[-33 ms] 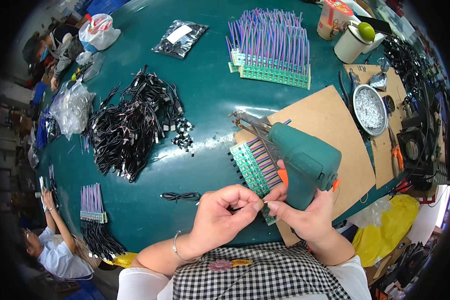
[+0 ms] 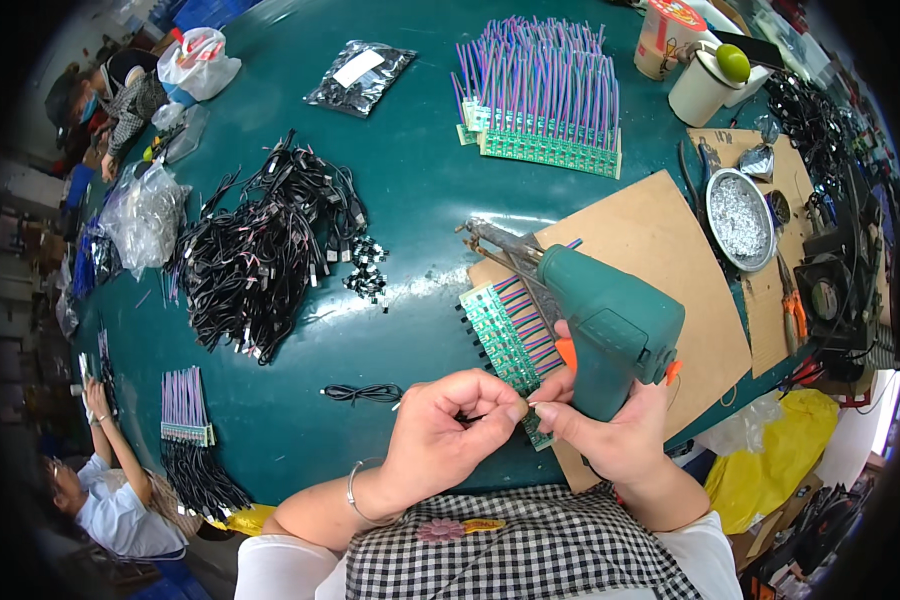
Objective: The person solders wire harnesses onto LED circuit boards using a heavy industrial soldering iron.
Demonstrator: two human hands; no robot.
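Observation:
My right hand (image 2: 625, 430) is wrapped round the handle of a green soldering gun (image 2: 610, 300) with an orange trigger. The gun's metal front end points to the far left. My left hand (image 2: 455, 425) is closed in a pinch, its fingertips almost meeting my right thumb; what small thing they hold I cannot make out. Just beyond my fingers lies a green circuit board panel (image 2: 500, 335) with purple and pink wires on its right side and black parts along its left edge. My hands cover its near end. A coiled black cable (image 2: 360, 393) lies left of my left hand.
Cardboard (image 2: 660, 240) lies under the panel. Farther off are wired boards (image 2: 550, 150), a heap of black cables (image 2: 260, 250), small black parts (image 2: 367, 270) and a bag (image 2: 360, 78). At right stand a metal bowl (image 2: 740, 220) and white cup (image 2: 700, 90). Two people work at left.

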